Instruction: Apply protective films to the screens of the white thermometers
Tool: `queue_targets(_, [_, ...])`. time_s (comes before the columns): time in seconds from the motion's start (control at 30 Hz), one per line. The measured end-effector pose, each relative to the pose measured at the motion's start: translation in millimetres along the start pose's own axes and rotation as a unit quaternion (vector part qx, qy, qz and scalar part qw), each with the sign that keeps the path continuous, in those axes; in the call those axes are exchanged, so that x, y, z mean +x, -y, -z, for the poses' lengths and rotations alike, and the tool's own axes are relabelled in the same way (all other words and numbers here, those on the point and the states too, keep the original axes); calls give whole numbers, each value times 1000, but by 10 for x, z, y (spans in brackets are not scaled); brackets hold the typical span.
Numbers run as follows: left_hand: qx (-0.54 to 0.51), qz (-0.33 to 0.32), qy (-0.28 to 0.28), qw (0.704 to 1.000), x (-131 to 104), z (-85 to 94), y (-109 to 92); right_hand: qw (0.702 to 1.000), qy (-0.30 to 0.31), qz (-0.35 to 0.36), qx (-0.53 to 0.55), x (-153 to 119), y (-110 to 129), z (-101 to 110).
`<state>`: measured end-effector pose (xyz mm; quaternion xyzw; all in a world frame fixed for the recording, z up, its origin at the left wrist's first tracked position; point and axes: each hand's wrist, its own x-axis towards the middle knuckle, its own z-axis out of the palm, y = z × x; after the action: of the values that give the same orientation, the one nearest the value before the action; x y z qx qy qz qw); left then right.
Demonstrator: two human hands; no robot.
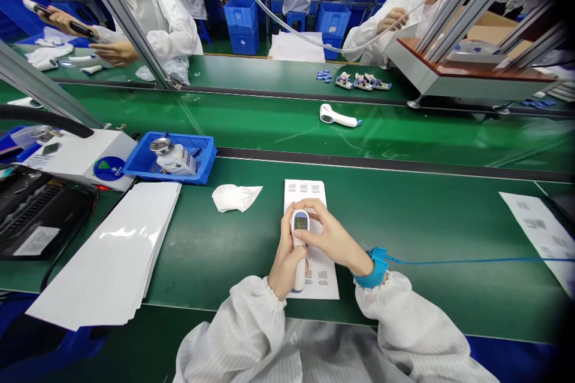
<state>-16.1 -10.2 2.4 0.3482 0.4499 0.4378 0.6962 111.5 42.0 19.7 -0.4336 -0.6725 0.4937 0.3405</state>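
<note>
2 hands (303, 245) grip a thermometer (300, 251) above the green bench (215, 251).

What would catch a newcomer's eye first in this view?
Probably the white handheld device with a small screen, held between the left hand and right hand over a printed sheet. Next, the bright blue wristband on the right wrist. Beyond, a similar white device lies alone on the brighter green strip.

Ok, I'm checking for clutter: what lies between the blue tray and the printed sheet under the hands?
A crumpled white tissue lies between the tray and the sheet, seen in the head view.
</note>
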Motion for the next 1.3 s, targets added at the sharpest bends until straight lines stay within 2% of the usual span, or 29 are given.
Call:
queue_targets(0.1, [28,-27,-5,999,-45,-5,-12,1000,-1,10,16,-28,42,12])
queue_targets(0.27, [115,-147,-23,982,-141,-50,-83,994,-84,59,40,-43,230,-30])
queue_targets(0.37, [128,-175,-23,976,-196,-77,-168,989,-117,82,42,-55,323,-61])
queue_targets(0.47, [104,-174,-18,979,-235,-95,-268,989,-109,90,53,-78,372,-67])
queue_targets(0.7, [118,-179,-27,976,-270,-108,-422,994,-19,63,92,-126,453,-53])
queue_targets(0.77, [145,-194,-23,970,-276,-120,-416,993,-29,64,98,-98,456,-50])
queue_targets(0.87, [168,-217,-18,962,-255,-137,-378,986,-80,77,121,-7,426,-42])
queue_targets(0.93, [146,-213,-27,966,-188,-128,-356,979,-127,59,147,55,399,-50])
queue_targets(1.0, [74,-186,-52,978,-57,-93,-358,974,-152,8,171,90,375,-86])
queue_targets(1.07, [-23,-156,-95,983,126,-38,-401,976,-109,-49,180,101,339,-154])
queue_targets(1.13, [-87,-144,-123,978,319,24,-473,984,-18,-77,162,131,256,-219])
queue_targets(1.2, [-64,-133,-101,984,481,89,-538,990,31,-82,114,249,99,-209])
queue_targets(1.27, [22,-113,-66,991,599,169,-551,994,-5,-108,-5,498,-115,-52])
queue_targets(1.3, [70,-108,-64,990,647,220,-529,986,-37,-135,-93,669,-226,92])
